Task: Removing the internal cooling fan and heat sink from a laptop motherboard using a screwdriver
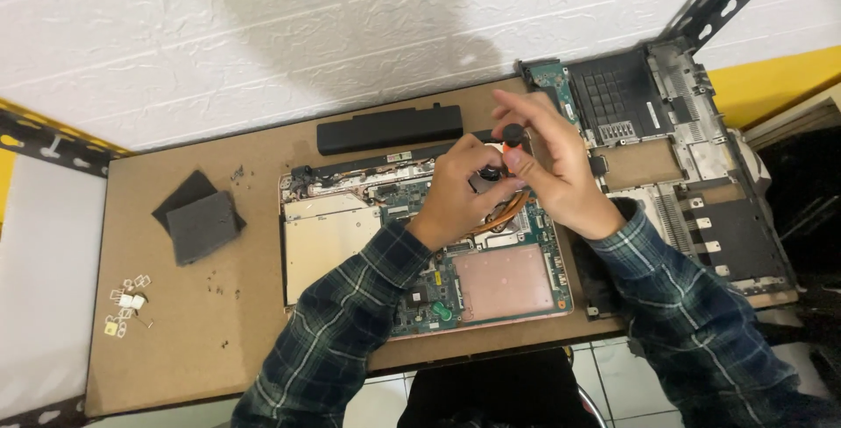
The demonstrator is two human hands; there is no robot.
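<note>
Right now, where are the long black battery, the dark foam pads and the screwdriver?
Long black battery (pixel 389 128), head view, middle of its top face.
Dark foam pads (pixel 202 225), head view, centre of the upper pad.
Screwdriver (pixel 513 136), head view, black handle cap.

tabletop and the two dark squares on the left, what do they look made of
Tabletop: likely fibreboard or hardboard, flat matte brown with a thin plain edge. Dark squares: probably foam or felt pads, matte grey-black, soft-looking texture, no shine.

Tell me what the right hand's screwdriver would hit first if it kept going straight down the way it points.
The right hand holds a screwdriver tip-down over the opened laptop. Straight on, it would likely meet the cooling fan and copper heat pipe beside the left hand fingers. Depth is unclear.
</note>
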